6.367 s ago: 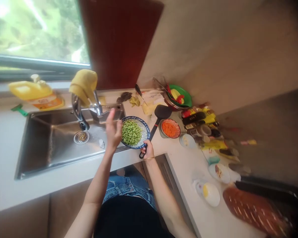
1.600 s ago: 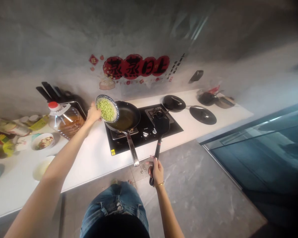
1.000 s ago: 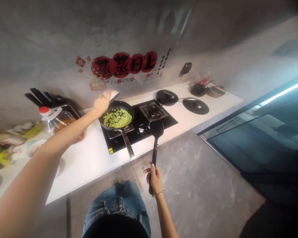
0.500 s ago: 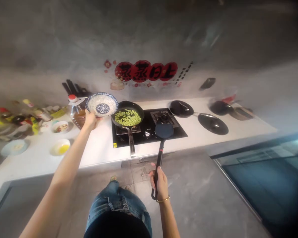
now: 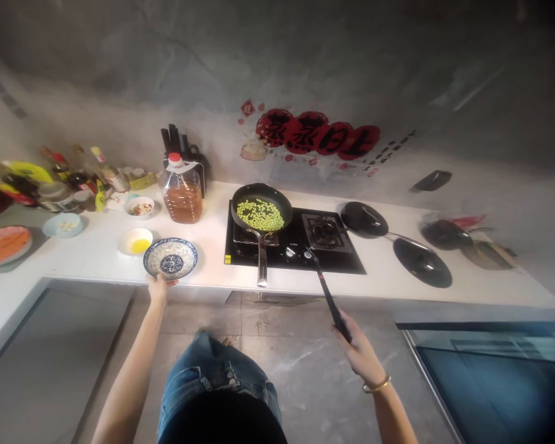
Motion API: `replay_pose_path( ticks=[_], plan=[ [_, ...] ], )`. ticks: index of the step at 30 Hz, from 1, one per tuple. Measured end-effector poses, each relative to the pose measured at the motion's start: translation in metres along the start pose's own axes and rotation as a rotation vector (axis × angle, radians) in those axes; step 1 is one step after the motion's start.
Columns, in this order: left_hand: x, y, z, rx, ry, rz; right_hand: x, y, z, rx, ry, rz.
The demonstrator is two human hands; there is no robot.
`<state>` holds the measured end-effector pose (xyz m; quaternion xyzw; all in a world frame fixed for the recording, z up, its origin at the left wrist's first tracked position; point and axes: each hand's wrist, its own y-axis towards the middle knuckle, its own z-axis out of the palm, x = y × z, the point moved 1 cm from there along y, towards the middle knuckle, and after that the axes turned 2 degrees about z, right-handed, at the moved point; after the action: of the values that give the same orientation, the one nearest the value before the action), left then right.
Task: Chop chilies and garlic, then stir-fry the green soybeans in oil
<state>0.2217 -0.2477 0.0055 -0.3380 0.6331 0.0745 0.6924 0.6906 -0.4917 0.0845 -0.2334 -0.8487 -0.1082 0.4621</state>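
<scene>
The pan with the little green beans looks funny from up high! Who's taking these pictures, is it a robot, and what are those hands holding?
No robot here! It's a person with two bare hands. All the pictures come from one camera worn on that person's head, looking forward and down.

The left hand holds a blue-and-white bowl by its near edge. The right hand grips a long black cooking tool.

The pan sits on the left side of a black stove, with the green beans inside. On the white counter there's also a big bottle with a red cap and a small bowl with something yellow inside.
</scene>
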Motion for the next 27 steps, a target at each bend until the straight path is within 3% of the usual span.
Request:
replay_pose_path(
  ticks=[4,8,11,14,18,22,27],
  plan=[
    [0.017,0.020,0.000,0.010,-0.031,-0.008,0.016,0.030,-0.026,-0.012,-0.292,-0.169],
    [0.026,0.035,0.005,0.067,-0.069,0.008,0.058,0.084,-0.036,-0.059,-0.570,-0.247],
    [0.031,0.044,0.007,0.111,-0.095,0.007,0.101,0.140,-0.027,0.035,-0.737,-0.258],
    [0.037,0.050,0.007,0.069,-0.094,-0.003,0.141,0.192,-0.013,0.216,-0.938,-0.272],
    [0.041,0.050,0.009,0.023,-0.094,-0.027,0.175,0.232,-0.006,0.376,-1.097,-0.185],
    [0.039,0.045,0.008,0.002,-0.099,-0.073,0.178,0.246,0.000,0.334,-1.143,-0.167],
    [0.052,0.020,-0.013,-0.111,-0.067,-0.022,0.141,0.243,0.028,0.197,-1.016,-0.222]
  ],
)
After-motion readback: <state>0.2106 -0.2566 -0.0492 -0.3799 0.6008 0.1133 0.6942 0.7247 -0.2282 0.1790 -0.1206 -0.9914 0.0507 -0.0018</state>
